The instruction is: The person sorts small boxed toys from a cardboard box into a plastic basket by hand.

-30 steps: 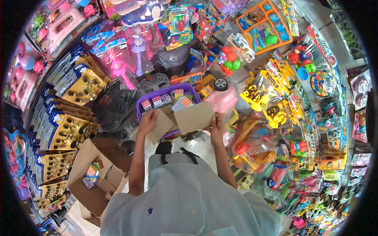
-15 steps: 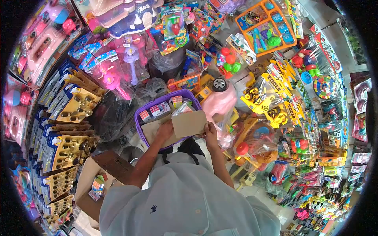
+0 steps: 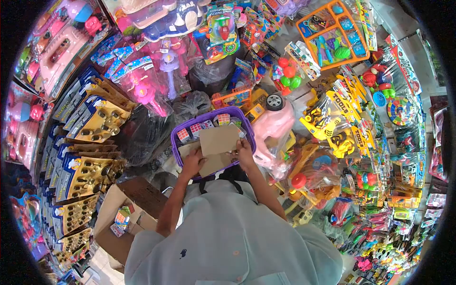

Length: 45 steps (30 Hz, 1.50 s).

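A purple plastic basket (image 3: 174, 142) sits in front of my body, with several boxed puzzle cubes (image 3: 195, 128) in it. Across its near side lies a brown cardboard sheet (image 3: 216, 164), and a second cardboard piece (image 3: 219, 139) overlaps it higher up. My left hand (image 3: 193, 162) is closed at the left edge of the lower sheet, its fingertips bent over the cardboard. At the right, my right hand (image 3: 245, 155) pinches the cardboard by its edge. Part of the cubes is hidden beneath the cardboard.
An open carton (image 3: 111, 216) with boxed cubes stands at lower left. Carded kitchen sets (image 3: 90, 175) hang along the left. A pink ride-on toy (image 3: 273, 128) is right of the basket, beside bagged yellow toys and tool sets (image 3: 332, 114).
My left hand has shifted left to the sheet's edge. The upper cardboard piece and my right hand have moved left relative to the basket. The whole view has shifted slightly.
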Motion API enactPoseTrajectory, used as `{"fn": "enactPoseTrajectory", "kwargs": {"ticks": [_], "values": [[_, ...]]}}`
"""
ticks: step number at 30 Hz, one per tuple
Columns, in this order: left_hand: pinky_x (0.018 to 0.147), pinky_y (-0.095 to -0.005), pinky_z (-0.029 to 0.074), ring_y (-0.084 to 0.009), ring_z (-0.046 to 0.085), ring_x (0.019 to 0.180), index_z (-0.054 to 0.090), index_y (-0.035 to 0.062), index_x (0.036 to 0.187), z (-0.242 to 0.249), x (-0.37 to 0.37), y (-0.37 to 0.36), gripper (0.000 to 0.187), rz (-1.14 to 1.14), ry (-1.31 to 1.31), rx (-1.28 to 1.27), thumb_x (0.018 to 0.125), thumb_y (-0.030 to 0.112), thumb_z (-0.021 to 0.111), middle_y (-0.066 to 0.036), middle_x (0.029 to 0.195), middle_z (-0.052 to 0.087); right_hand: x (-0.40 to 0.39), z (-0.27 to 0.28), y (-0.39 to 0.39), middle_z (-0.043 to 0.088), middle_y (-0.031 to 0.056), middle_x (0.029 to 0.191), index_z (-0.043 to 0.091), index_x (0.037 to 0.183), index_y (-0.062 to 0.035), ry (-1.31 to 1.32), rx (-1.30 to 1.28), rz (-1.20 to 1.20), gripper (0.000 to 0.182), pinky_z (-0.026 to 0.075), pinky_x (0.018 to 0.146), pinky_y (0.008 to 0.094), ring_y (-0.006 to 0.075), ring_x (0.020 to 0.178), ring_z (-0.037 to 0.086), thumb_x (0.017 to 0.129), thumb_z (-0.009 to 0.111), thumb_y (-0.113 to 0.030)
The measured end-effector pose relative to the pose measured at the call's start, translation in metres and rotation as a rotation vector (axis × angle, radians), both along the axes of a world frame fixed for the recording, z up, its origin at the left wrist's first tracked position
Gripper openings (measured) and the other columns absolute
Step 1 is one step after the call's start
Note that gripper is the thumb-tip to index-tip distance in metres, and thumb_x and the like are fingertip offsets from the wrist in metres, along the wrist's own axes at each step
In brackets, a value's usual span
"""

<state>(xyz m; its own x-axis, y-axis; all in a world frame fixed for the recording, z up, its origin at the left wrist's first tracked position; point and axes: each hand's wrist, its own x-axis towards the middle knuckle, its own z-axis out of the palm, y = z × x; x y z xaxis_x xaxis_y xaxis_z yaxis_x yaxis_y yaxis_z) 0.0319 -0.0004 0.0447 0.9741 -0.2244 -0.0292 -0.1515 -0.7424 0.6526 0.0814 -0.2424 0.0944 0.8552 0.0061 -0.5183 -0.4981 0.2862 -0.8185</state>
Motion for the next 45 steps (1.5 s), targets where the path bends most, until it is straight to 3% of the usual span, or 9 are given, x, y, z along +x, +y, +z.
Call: {"fn": "enactPoseTrajectory", "kwargs": {"ticks": [8,17,22,26,35,38,41,43,45], "values": [[0.094,-0.0415,0.043,-0.0362,0.053,0.11,0.054,0.0045,0.12,0.018,-0.011,-0.004,0.04,-0.054,0.055,-0.297,0.082,0.013,0.065,-0.018,0.113,0.056,0.019,-0.041,0.035,0.053,0.0067,0.09,0.044,0.12,-0.0046,0.077,0.121,0.073,0.025,0.06,0.065,0.0392,0.0137,0.061,0.05,0.1,0.045,-0.02],[0.09,-0.0403,0.046,-0.0322,0.056,0.108,0.058,0.0082,0.118,0.045,-0.022,0.005,0.036,-0.036,0.026,-0.254,0.082,0.01,0.064,-0.011,0.114,0.059,0.012,-0.105,0.011,0.059,0.0114,0.088,0.047,0.119,-0.0021,-0.177,-0.445,0.373,0.03,0.054,0.054,0.0358,0.0167,0.06,0.057,0.098,0.049,-0.023],[0.089,-0.0388,0.047,-0.0314,0.058,0.106,0.061,0.007,0.112,0.055,-0.025,0.005,0.032,-0.024,-0.006,-0.317,0.08,0.003,0.064,-0.01,0.11,0.062,0.02,-0.113,0.006,0.066,0.0191,0.089,0.06,0.098,0.0001,-0.527,-0.946,0.448,0.025,0.05,0.065,0.041,0.032,0.071,0.065,0.087,0.06,-0.023],[0.088,-0.0379,0.047,-0.0311,0.06,0.103,0.063,0.0051,0.107,0.053,-0.028,0.008,0.027,-0.034,0.032,-0.371,0.08,0.001,0.063,-0.01,0.106,0.064,0.023,-0.074,0.009,0.066,0.0181,0.084,0.062,0.094,-0.0007,-0.412,-0.954,0.514,0.025,0.05,0.069,0.0398,0.0353,0.076,0.065,0.084,0.062,-0.023],[0.089,-0.0355,0.048,-0.0298,0.061,0.104,0.062,0.0051,0.11,0.026,-0.036,0.026,0.024,0.135,0.131,-0.48,0.086,0.0,0.058,-0.013,0.108,0.064,0.01,-0.087,-0.014,0.064,0.015,0.074,0.062,0.094,-0.0023,-0.42,-0.771,0.498,0.023,0.048,0.064,0.0405,0.0276,0.066,0.063,0.086,0.067,-0.024],[0.089,-0.0359,0.048,-0.0296,0.062,0.104,0.061,0.0034,0.111,0.017,-0.034,0.028,0.024,0.17,0.191,-0.518,0.087,0.001,0.058,-0.014,0.109,0.063,0.019,-0.072,-0.022,0.062,0.0096,0.07,0.059,0.095,-0.0021,-0.577,-0.978,0.465,0.021,0.049,0.059,0.036,0.0191,0.063,0.061,0.088,0.065,-0.021],[0.089,-0.036,0.048,-0.0298,0.062,0.103,0.06,0.0015,0.111,0.026,-0.03,0.024,0.024,0.174,0.135,-0.534,0.088,0.002,0.057,-0.015,0.109,0.063,0.028,-0.061,-0.034,0.056,0.0036,0.068,0.056,0.094,-0.0027,-0.544,-0.818,0.233,0.019,0.047,0.051,0.0296,0.0115,0.061,0.057,0.09,0.062,-0.02],[0.089,-0.0356,0.048,-0.0294,0.062,0.103,0.06,0.0007,0.111,0.012,-0.022,0.018,0.023,0.154,0.123,-0.565,0.088,0.002,0.057,-0.015,0.109,0.063,0.029,-0.018,-0.038,0.05,-0.0005,0.066,0.056,0.092,-0.0039,-0.402,-0.355,0.048,0.017,0.045,0.048,0.0241,0.0067,0.058,0.052,0.093,0.06,-0.02],[0.089,-0.0353,0.048,-0.0291,0.062,0.102,0.059,0.0,0.11,0.014,-0.012,0.01,0.023,0.139,0.111,-0.595,0.088,0.002,0.057,-0.016,0.108,0.063,0.035,-0.019,-0.05,0.053,0.0015,0.074,0.056,0.096,-0.004,-0.427,-0.41,0.048,0.024,0.048,0.048,0.0228,0.0084,0.062,0.054,0.094,0.059,-0.028]]}}
